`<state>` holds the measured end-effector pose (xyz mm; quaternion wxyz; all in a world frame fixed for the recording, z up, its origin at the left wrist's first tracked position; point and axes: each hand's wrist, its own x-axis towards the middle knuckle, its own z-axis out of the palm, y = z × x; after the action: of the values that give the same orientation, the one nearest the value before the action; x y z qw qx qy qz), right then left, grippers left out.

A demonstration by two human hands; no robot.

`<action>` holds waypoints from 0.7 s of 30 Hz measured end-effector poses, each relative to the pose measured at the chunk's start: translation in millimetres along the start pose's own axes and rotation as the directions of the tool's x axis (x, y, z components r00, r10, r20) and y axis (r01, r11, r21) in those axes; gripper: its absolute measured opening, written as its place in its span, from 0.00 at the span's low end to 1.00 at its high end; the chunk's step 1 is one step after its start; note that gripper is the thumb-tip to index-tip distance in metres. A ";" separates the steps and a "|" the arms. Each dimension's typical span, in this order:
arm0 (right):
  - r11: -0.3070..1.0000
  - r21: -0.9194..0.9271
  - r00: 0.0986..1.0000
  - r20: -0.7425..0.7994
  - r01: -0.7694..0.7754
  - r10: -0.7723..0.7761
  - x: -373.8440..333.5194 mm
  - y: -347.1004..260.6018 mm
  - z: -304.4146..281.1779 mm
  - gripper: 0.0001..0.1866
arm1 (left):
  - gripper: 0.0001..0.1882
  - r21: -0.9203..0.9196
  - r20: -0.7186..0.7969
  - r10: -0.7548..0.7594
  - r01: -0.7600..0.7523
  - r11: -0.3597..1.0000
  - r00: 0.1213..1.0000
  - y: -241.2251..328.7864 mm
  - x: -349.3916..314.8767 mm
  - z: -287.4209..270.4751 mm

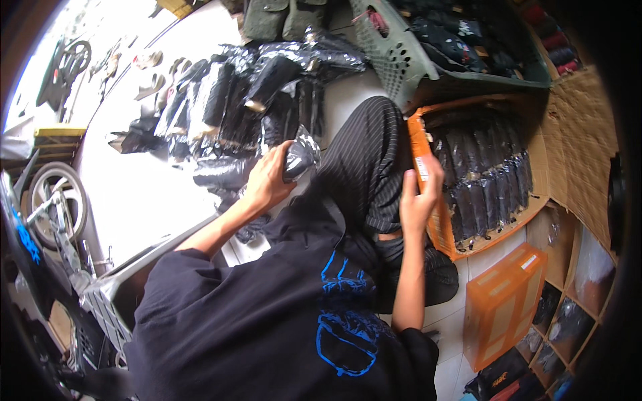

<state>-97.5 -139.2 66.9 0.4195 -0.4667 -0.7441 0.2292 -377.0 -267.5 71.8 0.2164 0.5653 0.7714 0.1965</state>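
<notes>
One shirt (234, 314); left hand (269, 177): one packet (301, 160); right hand (421, 192): one open carton (442, 224).

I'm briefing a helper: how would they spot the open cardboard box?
Find the big grey-green basket at the upper right. Just below it in the picture, beside the right hand, is the open cardboard box with an orange outer side. Unlike the closed orange box below, it shows two rows of dark wrapped packages.
</notes>
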 end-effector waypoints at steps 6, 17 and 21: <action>0.612 0.591 0.801 0.587 -0.525 0.120 -39.6 -67.7 26.7 0.43 | 0.45 -0.691 0.095 -0.221 0.224 0.687 0.971 99.9 52.5 7.1; 0.420 0.755 0.846 0.335 -0.504 0.414 -32.1 -16.8 -35.0 0.49 | 0.17 -0.844 0.523 0.100 0.531 -0.079 0.847 183.9 90.3 73.7; 0.322 0.857 0.869 0.245 -0.401 0.431 -40.2 -10.4 -48.9 0.45 | 0.18 -0.871 0.490 0.052 0.491 -0.007 0.870 213.3 96.1 93.9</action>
<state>-53.2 -182.1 84.6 0.5369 -0.3536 -0.3596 0.6763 -182.6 -109.5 100.0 0.7204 0.1466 0.4354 0.5196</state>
